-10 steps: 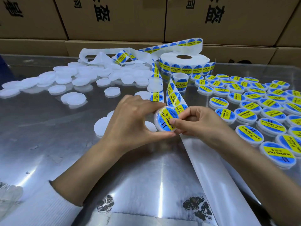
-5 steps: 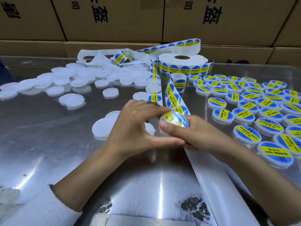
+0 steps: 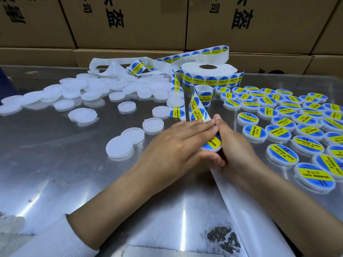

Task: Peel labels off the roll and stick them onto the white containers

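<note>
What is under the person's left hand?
A white container with a blue and yellow label shows between the left hand and right hand. Straight fingers cover most of it, so the rest of the label is hidden.
</note>
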